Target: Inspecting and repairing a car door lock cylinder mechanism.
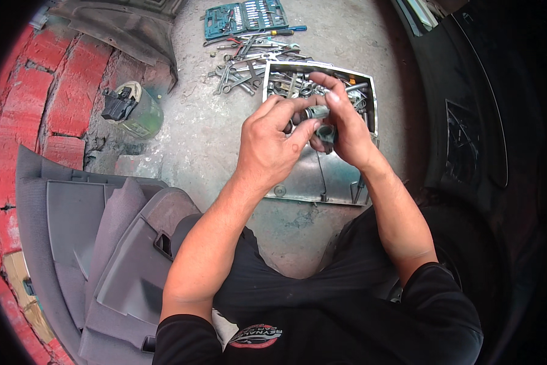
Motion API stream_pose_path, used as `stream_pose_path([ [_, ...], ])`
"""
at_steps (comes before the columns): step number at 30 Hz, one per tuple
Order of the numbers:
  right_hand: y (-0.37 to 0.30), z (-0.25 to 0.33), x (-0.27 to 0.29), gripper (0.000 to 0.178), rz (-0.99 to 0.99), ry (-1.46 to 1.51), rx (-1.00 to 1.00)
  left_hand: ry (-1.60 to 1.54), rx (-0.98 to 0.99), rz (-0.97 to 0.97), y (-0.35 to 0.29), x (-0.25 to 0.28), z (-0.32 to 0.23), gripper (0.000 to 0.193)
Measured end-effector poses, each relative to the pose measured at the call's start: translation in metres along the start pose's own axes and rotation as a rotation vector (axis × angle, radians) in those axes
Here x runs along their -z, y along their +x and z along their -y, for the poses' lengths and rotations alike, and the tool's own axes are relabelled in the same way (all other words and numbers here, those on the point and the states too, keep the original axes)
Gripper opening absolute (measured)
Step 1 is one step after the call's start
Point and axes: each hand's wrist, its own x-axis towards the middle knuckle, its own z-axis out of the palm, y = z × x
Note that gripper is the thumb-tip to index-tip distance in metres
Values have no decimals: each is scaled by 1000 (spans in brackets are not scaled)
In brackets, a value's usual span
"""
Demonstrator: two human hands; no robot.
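Note:
Over the open metal toolbox, both hands are held close together. My left hand has its thumb and fingers closed on a small silver cylindrical part. My right hand curls around a dark part with a round hollow end, its index finger raised and bent. The two parts sit next to each other; whether they are joined I cannot tell. Behind my fingers, the toolbox holds sockets, wrenches and other loose tools, partly covered by the hands. Its lid lies toward me with a thin rod-like tool on it.
Several wrenches lie spread on the concrete floor, beyond them a teal socket-set case. A greenish container with a black part on top stands left. Grey door panels lean near my left arm. A dark car body is at right.

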Motion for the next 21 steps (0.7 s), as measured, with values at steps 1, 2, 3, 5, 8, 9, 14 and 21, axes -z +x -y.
stream_pose_path([
  [1, 3, 0, 0, 59, -83, 29, -61, 41, -43, -53, -1, -1, 1, 31],
  [2, 10, -10, 7, 60, -161, 187, -77, 61, -90, -113, -1, -4, 6, 29],
  [3, 12, -6, 13, 54, -233, 372, -69, 56, -92, -106, -1, -6, 6, 29],
  [5, 21, -4, 27, 47, -277, 701, -74, 34, -49, -131, -3, -7, 2, 29],
  [8, 16, 3, 26, 33, -263, 759, -12, 24, -21, -122, -3, -7, 1, 29],
  [9, 14, 6, 22, 30, -305, 741, -3, 28, -18, -124, -3, -7, 2, 29],
  [14, 15, 6, 24, 57, -232, 705, -39, 4, 17, -154, 0, -4, -3, 29],
  [21, 11, 3, 16, 82, -90, 385, 32, -35, 132, -221, 10, 12, 8, 30],
])
